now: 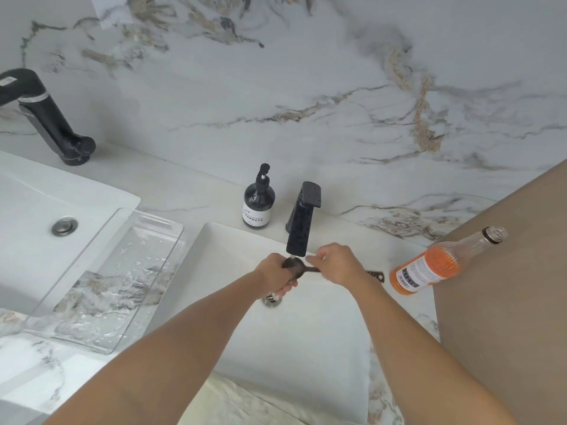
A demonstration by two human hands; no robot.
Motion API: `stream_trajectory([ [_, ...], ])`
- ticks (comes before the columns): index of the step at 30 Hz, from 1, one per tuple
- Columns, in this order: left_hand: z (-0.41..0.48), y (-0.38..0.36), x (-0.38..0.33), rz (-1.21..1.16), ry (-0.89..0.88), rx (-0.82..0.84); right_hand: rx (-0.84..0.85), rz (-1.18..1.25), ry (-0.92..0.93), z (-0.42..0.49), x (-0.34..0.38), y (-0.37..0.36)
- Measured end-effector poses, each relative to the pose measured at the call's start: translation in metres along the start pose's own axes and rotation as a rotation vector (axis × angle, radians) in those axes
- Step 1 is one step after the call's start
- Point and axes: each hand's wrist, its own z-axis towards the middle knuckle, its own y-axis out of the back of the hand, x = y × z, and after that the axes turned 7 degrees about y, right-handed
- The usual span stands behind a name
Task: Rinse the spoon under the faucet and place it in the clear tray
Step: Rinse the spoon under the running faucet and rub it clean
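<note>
Two hands under black faucet (pixel 302 219), left hand (pixel 276 276) cupping spoon (pixel 296 266), right hand (pixel 337 263) fingers pinching its handle

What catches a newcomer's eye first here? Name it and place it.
Two bare hands, left hand and right hand, hold a dark spoon under the black angular faucet above the white rectangular sink. Left sits the wet clear plastic tray; right stands an orange-filled glass bottle.
</note>
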Motion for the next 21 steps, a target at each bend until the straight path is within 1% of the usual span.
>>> stream_trajectory([
  [1, 0.002, -0.005, -0.002, -0.017, 0.004, -0.010, -0.071, -0.095, 0.000, 0.000, 0.001, -0.001],
  [2, 0.005, -0.010, -0.003, -0.061, 0.012, -0.048, -0.134, -0.119, -0.026, -0.003, 0.004, -0.008],
  [3, 0.009, -0.014, -0.004, -0.120, 0.014, -0.111, -0.175, -0.050, -0.084, -0.008, 0.010, -0.021],
  [5, 0.015, -0.025, -0.001, -0.214, 0.000, -0.259, -0.163, 0.301, -0.237, -0.020, 0.022, -0.061],
  [6, 0.017, -0.031, 0.002, -0.204, 0.001, -0.343, -0.129, 0.488, -0.313, -0.027, 0.029, -0.080],
  [7, 0.018, -0.035, 0.006, -0.169, 0.014, -0.419, -0.114, 0.606, -0.355, -0.032, 0.033, -0.093],
  [8, 0.019, -0.037, 0.011, -0.140, 0.034, -0.469, -0.106, 0.624, -0.351, -0.034, 0.034, -0.098],
  [9, 0.019, -0.036, 0.016, -0.124, 0.043, -0.472, -0.083, 0.539, -0.308, -0.035, 0.031, -0.095],
  [11, 0.022, -0.024, 0.021, -0.049, 0.022, -0.369, -0.061, 0.128, -0.161, -0.029, 0.016, -0.075],
  [13, 0.023, -0.010, 0.021, -0.021, 0.018, -0.157, -0.126, -0.293, 0.028, -0.013, 0.000, -0.046],
  [14, 0.021, -0.006, 0.020, -0.040, 0.057, -0.028, -0.170, -0.452, 0.119, -0.006, -0.005, -0.032],
  [15, 0.018, -0.002, 0.017, -0.065, 0.118, 0.092, -0.202, -0.555, 0.196, 0.000, -0.006, -0.021],
  [17, 0.014, 0.003, 0.013, -0.105, 0.251, 0.247, -0.196, -0.633, 0.291, 0.004, -0.003, -0.013],
  [18, 0.015, 0.005, 0.012, -0.120, 0.300, 0.270, -0.180, -0.659, 0.314, 0.002, -0.001, -0.015],
  [19, 0.014, 0.005, 0.013, -0.147, 0.327, 0.252, -0.182, -0.678, 0.328, -0.001, 0.000, -0.019],
  [20, 0.014, 0.004, 0.014, -0.203, 0.324, 0.204, -0.233, -0.677, 0.333, -0.005, 0.000, -0.024],
  [21, 0.014, 0.000, 0.015, -0.291, 0.295, 0.144, -0.326, -0.645, 0.320, -0.011, 0.002, -0.030],
])
